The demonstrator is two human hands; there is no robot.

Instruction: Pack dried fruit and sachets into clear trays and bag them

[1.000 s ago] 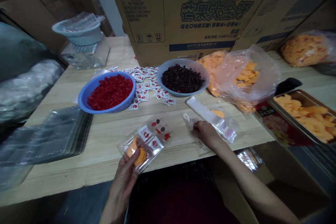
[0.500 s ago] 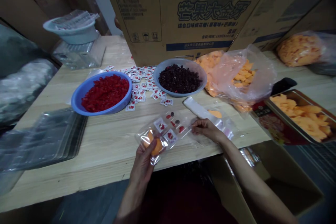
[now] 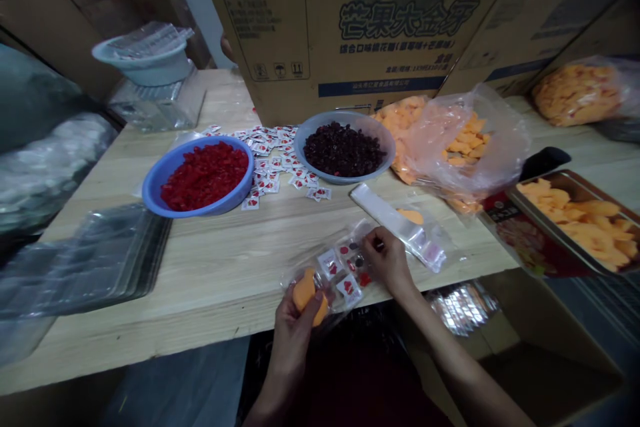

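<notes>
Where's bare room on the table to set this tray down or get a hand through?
The widest bare wood on the table lies between the stack of clear plastic trays and the left hand holding the clear tray, in front of the blue bowl. Behind the hands it's crowded: red-printed sachets, the grey bowl, the bagged orange fruit.

A dark maroon garment [image 3: 345, 380], fading to near black in shadow, was worn on the body. The left forearm [image 3: 267, 400] and right forearm [image 3: 450, 363] were left bare, as were the slender-fingered left hand [image 3: 295, 340] and right hand [image 3: 387, 260].
</notes>
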